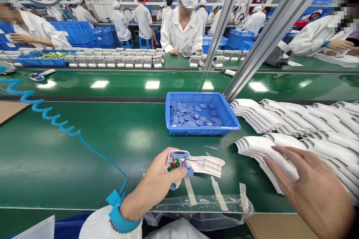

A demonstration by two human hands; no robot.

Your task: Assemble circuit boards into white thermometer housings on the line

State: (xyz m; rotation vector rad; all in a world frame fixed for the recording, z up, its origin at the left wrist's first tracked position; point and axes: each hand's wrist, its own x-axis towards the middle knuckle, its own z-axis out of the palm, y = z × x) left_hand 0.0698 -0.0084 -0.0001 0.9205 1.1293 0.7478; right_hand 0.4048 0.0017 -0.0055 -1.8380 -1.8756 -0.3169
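My left hand [164, 175] is shut on an open white plastic housing [203, 164], which has a small circuit board, coloured components and thin wires inside. A blue strap [122, 213] circles my left wrist, with a coiled blue cord [45, 114] running away across the bench. My right hand [307, 190] grips the top curved white plastic shell [269, 151] of a front stack. Beyond that stack lie more rows of similar shells [305, 115]. A blue plastic tray [202, 131] holds several small blue parts [190, 116].
Strips of tape [190, 190] lie on a clear plastic sheet [202, 205] at the near bench edge. Metal uprights [224, 33] rise beyond the tray. Across the green belt, co-workers in white sit among blue crates and rows of white units.
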